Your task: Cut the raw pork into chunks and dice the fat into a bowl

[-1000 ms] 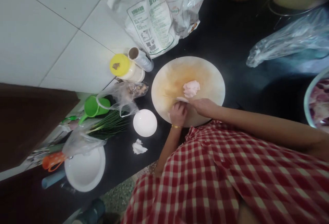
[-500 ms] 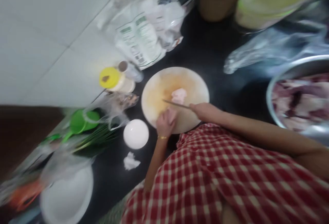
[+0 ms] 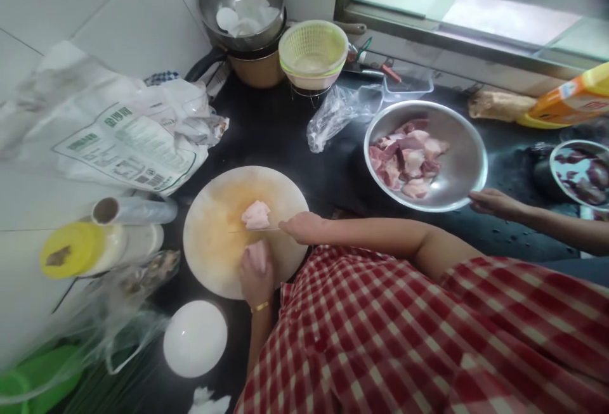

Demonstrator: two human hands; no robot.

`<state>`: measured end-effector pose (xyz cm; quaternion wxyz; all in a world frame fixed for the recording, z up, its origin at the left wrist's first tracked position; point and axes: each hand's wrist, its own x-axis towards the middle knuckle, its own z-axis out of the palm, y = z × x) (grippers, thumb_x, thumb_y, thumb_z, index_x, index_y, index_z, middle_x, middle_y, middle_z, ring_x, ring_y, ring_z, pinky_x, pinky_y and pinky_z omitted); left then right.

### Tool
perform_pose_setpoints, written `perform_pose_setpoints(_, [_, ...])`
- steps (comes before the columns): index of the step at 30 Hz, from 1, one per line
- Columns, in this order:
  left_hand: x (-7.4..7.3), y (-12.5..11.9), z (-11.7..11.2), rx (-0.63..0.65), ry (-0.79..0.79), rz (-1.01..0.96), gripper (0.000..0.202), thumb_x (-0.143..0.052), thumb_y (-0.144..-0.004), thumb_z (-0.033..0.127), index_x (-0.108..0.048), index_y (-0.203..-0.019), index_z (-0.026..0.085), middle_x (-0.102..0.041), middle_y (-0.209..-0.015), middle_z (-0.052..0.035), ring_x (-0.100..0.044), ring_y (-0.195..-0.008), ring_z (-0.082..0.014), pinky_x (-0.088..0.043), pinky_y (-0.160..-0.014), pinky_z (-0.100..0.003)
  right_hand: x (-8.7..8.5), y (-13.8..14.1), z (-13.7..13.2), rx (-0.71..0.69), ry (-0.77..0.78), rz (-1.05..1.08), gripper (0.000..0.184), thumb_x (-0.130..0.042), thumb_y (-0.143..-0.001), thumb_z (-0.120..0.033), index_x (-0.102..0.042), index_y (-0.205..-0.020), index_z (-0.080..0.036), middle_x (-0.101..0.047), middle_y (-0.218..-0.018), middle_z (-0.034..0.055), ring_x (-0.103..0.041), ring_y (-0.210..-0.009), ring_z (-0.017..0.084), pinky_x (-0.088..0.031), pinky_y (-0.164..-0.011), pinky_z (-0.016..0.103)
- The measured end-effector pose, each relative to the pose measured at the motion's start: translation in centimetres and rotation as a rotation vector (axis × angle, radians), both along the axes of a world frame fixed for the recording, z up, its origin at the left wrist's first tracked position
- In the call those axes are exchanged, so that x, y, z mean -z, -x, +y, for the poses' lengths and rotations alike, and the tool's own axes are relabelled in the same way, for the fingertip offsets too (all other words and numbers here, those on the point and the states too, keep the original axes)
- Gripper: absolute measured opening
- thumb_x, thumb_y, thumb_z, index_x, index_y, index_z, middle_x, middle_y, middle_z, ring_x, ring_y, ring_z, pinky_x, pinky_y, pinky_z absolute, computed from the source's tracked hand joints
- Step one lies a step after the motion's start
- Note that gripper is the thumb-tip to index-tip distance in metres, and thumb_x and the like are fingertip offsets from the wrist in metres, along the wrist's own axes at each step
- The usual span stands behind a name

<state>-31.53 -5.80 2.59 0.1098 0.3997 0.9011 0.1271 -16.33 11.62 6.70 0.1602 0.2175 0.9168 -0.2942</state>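
A round, yellow-stained cutting board (image 3: 204, 217) lies on the dark counter in front of me. My right hand (image 3: 301, 227) is closed around the handle of a knife (image 3: 252, 231), whose thin blade points left, edge-on, across the board. With bent fingers my left hand (image 3: 255, 281) grips a pale pink piece of meat (image 3: 258, 255) just on the near side of the blade. Beyond the blade sits a small heap of cut meat (image 3: 255, 215), apart from my fingers.
Another person's hand (image 3: 495, 203) touches the rim of a metal bowl (image 3: 461, 167) holding meat chunks. A white bowl (image 3: 195, 338), cling film roll (image 3: 137, 210) and yellow-lidded jar (image 3: 73, 249) stand left. Behind are a plastic bag (image 3: 328, 119), yellow-green basket (image 3: 314, 52) and stacked pots (image 3: 254, 65).
My view has swung right and sharpened, bringing the window, the whole metal bowl and another person's hand into sight. Both my hands keep their holds on the meat and the knife.
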Motion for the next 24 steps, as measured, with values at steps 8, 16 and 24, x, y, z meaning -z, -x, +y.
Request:
perform_pose_setpoints(8, [1.4, -0.3, -0.5, 0.285, -0.366, 0.301, 0.056, -0.048, -0.084, 0.036, -0.045, -0.127, 0.002, -0.043, -0.126, -0.0230, -0.044, -0.115, -0.0308, -0.039, -0.096, -0.043, -1.9, -0.6, -1.4, -0.037, -0.038, -0.008, 0.044, -0.018, -0.084, -0.027, -0.038, -0.122, -0.021, -0.052, -0.097, 0.0077, -0.052, -0.088, 0.002, -0.045, -0.087, 0.024])
perform_pose_setpoints(16, [1.3, 0.1, 0.0, 0.344, -0.400, 0.324, 0.035, -0.041, -0.088, 0.026, -0.059, -0.111, 0.007, -0.056, -0.112, -0.0181, -0.050, -0.108, -0.0242, -0.042, -0.092, -0.038, -2.6, -0.6, -1.8, -0.060, -0.078, 0.013, 0.043, -0.016, -0.085, -0.029, -0.038, -0.121, -0.021, -0.052, -0.096, 0.0068, -0.052, -0.088, 0.002, -0.044, -0.086, 0.021])
perform_pose_setpoints(24, [2.5, 0.5, -0.3, 0.393, -0.438, 0.353, 0.034, -0.045, -0.086, 0.023, -0.058, -0.114, 0.008, -0.054, -0.116, -0.0183, -0.048, -0.113, -0.0248, -0.040, -0.095, -0.040, -3.2, -0.5, -1.9, -0.040, -0.043, -0.008, 0.043, -0.017, -0.084, -0.030, -0.038, -0.121, -0.024, -0.051, -0.097, 0.0056, -0.052, -0.089, 0.004, -0.045, -0.086, 0.024])
